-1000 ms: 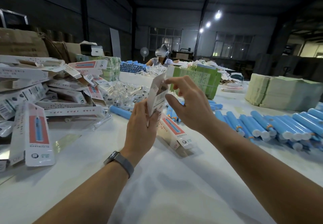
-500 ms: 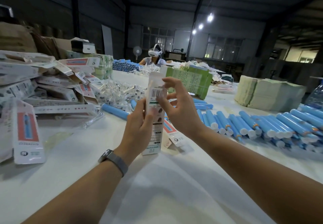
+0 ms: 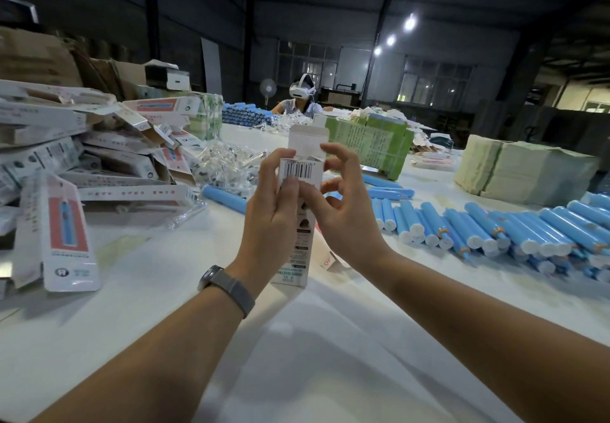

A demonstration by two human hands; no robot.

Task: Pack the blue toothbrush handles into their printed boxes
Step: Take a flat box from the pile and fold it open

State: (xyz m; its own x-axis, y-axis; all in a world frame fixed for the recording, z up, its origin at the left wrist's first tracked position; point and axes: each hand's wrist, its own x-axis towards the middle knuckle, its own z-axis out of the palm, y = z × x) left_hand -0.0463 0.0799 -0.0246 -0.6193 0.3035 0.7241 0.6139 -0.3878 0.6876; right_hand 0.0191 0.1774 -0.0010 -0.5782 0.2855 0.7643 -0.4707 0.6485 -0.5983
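The white printed box (image 3: 298,224), barcode facing the camera, stood upright, long axis 12 to 6 o'clock, top flap open; left hand (image 3: 269,221) fingers gripped it, right hand (image 3: 343,211) thumb pressed it

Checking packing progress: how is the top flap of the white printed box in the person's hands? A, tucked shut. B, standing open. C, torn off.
B: the white printed cardboard box, held upright by the left hand and right hand, has its top flap standing up open.
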